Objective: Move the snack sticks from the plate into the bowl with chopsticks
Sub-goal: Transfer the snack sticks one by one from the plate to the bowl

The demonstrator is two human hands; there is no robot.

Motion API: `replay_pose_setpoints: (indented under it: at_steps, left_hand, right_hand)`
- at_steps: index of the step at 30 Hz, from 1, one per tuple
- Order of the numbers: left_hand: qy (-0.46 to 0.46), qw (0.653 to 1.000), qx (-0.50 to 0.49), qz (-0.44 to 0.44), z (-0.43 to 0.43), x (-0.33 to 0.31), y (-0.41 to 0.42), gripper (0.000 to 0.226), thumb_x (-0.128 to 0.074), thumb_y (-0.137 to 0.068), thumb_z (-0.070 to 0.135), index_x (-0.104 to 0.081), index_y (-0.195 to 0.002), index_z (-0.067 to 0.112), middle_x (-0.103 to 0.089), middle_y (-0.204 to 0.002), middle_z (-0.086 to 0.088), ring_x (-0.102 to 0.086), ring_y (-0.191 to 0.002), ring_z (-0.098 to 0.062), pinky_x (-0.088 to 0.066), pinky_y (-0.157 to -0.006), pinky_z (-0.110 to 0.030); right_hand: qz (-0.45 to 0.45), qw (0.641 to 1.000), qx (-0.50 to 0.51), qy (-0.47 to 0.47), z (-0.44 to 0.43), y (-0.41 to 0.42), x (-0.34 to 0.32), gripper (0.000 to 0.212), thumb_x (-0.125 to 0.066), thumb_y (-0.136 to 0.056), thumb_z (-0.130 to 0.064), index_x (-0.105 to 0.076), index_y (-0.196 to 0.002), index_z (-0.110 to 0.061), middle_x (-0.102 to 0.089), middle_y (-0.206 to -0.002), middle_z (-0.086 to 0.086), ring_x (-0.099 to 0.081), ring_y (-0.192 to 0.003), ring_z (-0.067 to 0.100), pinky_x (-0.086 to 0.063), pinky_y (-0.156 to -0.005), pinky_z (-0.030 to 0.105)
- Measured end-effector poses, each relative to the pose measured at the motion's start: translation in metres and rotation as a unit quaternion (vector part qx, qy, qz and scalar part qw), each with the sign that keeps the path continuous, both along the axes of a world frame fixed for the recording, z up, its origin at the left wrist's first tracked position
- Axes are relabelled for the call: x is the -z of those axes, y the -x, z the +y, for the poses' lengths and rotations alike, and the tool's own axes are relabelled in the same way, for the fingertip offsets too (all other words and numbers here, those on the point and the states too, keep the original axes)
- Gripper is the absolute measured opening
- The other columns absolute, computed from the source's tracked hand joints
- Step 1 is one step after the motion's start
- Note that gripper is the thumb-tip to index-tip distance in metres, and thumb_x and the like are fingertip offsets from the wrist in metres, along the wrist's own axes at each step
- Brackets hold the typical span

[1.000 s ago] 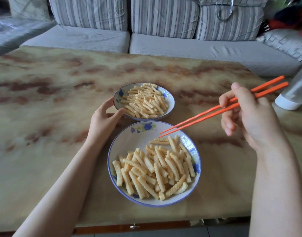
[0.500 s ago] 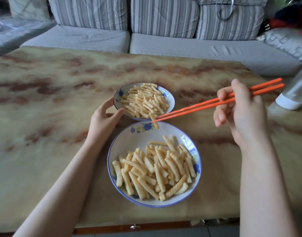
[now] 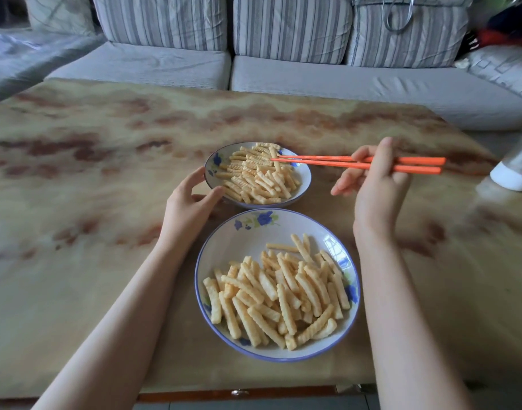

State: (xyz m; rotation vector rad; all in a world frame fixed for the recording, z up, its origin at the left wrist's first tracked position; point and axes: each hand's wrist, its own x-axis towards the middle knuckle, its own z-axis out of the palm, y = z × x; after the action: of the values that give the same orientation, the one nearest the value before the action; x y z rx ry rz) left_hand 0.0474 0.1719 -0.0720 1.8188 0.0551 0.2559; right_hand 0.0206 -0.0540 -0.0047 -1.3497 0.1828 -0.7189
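A white plate with a blue rim and blue flowers sits near me, its near half piled with crinkled yellow snack sticks. Just behind it stands a smaller matching bowl holding more snack sticks. My left hand grips the bowl's left rim between thumb and fingers. My right hand holds orange chopsticks lying almost level, tips over the bowl's far side. One snack stick hangs pinched between the tips, above the pile in the bowl.
The marbled beige table stretches wide to the left and behind the bowl. A white container stands at the table's right edge. A grey striped sofa runs along the far side.
My right hand has carried the chopsticks up and back from the plate, with a snack stick pinched in the tips, to over the bowl. My left hand stays on the bowl.
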Motion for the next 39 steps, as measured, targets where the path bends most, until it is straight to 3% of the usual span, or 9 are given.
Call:
replay_pose_setpoints:
  at_steps: [6, 13, 17, 20, 24, 28, 30, 36, 39]
  left_hand:
    - [-0.004, 1.0, -0.001, 0.0, 0.0, -0.001, 0.0, 0.047, -0.066, -0.091, 0.023, -0.056, -0.137, 0.026, -0.067, -0.124, 0.01, -0.072, -0.078, -0.008, -0.057, -0.07, -0.018]
    - [-0.008, 1.0, -0.004, 0.01, 0.0, -0.002, 0.002, 0.047, -0.067, -0.09, 0.023, -0.056, -0.136, 0.027, -0.069, -0.12, 0.006, -0.072, -0.078, -0.011, -0.059, -0.076, -0.027]
    - [-0.009, 1.0, -0.004, 0.011, 0.0, -0.002, 0.003, 0.046, -0.068, -0.089, 0.025, -0.058, -0.134, 0.029, -0.07, -0.118, 0.007, -0.073, -0.08, -0.014, -0.058, -0.088, -0.039]
    - [-0.006, 1.0, -0.003, 0.012, 0.0, -0.003, 0.003, 0.046, -0.068, -0.089, 0.024, -0.058, -0.134, 0.028, -0.07, -0.118, 0.008, -0.073, -0.08, -0.014, -0.057, -0.089, -0.04]
    - [-0.008, 1.0, -0.005, 0.012, -0.001, -0.004, 0.004, 0.045, -0.068, -0.089, 0.024, -0.059, -0.133, 0.029, -0.071, -0.112, 0.011, -0.073, -0.078, -0.011, -0.058, -0.085, -0.032]
    - [-0.009, 1.0, -0.004, 0.013, -0.001, -0.004, 0.004, 0.046, -0.069, -0.089, 0.025, -0.058, -0.134, 0.029, -0.071, -0.114, 0.009, -0.073, -0.082, -0.015, -0.058, -0.088, -0.039]
    - [-0.01, 1.0, -0.002, 0.012, 0.0, -0.003, 0.003, 0.046, -0.068, -0.089, 0.026, -0.058, -0.134, 0.03, -0.07, -0.117, 0.01, -0.073, -0.083, -0.015, -0.057, -0.089, -0.041]
    - [-0.005, 1.0, -0.003, 0.014, 0.0, -0.003, 0.003, 0.046, -0.069, -0.089, 0.026, -0.058, -0.134, 0.03, -0.071, -0.114, 0.009, -0.073, -0.08, -0.014, -0.058, -0.087, -0.04]
    - [-0.004, 1.0, 0.0, 0.01, 0.0, -0.002, 0.003, 0.047, -0.069, -0.089, 0.026, -0.058, -0.134, 0.03, -0.07, -0.117, 0.009, -0.073, -0.082, -0.014, -0.058, -0.087, -0.041]
  right_hand:
    - [0.017, 0.998, -0.04, 0.051, 0.001, -0.009, 0.012, 0.045, -0.032, -0.105, -0.03, -0.052, -0.07, -0.012, -0.053, -0.04, 0.002, -0.056, -0.037, 0.019, -0.036, -0.041, 0.022]
    - [-0.002, 0.998, -0.042, 0.048, -0.017, 0.01, -0.009, 0.044, -0.031, -0.105, -0.029, -0.052, -0.069, -0.013, -0.048, -0.036, 0.002, -0.051, -0.033, 0.019, -0.031, -0.041, 0.025]
    - [0.016, 0.992, -0.11, 0.055, -0.032, 0.028, -0.023, 0.046, -0.032, -0.104, -0.026, -0.052, -0.065, -0.012, -0.044, -0.035, 0.003, -0.042, -0.028, 0.02, -0.024, -0.041, 0.029]
    - [0.034, 0.982, -0.162, 0.086, -0.042, 0.039, -0.027, 0.054, -0.034, -0.103, -0.025, -0.057, -0.055, -0.019, -0.044, -0.047, 0.013, -0.038, -0.027, 0.018, -0.017, -0.04, 0.038]
    - [0.071, 0.971, -0.185, 0.136, -0.052, 0.049, -0.032, 0.056, -0.035, -0.103, -0.028, -0.061, -0.053, -0.021, -0.042, -0.066, 0.02, -0.035, -0.027, 0.019, -0.02, -0.038, 0.028]
    - [0.109, 0.964, -0.192, 0.147, -0.058, 0.052, -0.03, 0.047, -0.036, -0.102, -0.029, -0.054, -0.062, -0.012, -0.037, -0.037, 0.01, -0.032, -0.026, 0.02, -0.02, -0.036, 0.026]
    - [0.124, 0.96, -0.198, 0.154, -0.058, 0.051, -0.028, 0.046, -0.036, -0.102, -0.029, -0.052, -0.064, -0.01, -0.036, -0.033, 0.006, -0.032, -0.026, 0.02, -0.018, -0.037, 0.029]
    - [0.09, 0.977, -0.159, 0.113, -0.052, 0.047, -0.027, 0.054, -0.037, -0.103, -0.027, -0.055, -0.052, -0.019, -0.042, -0.061, 0.018, -0.035, -0.026, 0.019, -0.024, -0.035, 0.025]
    - [0.051, 0.989, -0.136, 0.04, -0.049, 0.043, -0.029, 0.043, -0.035, -0.103, -0.022, -0.048, -0.063, -0.011, -0.052, -0.06, 0.0, -0.036, -0.028, 0.014, -0.028, -0.034, 0.02]
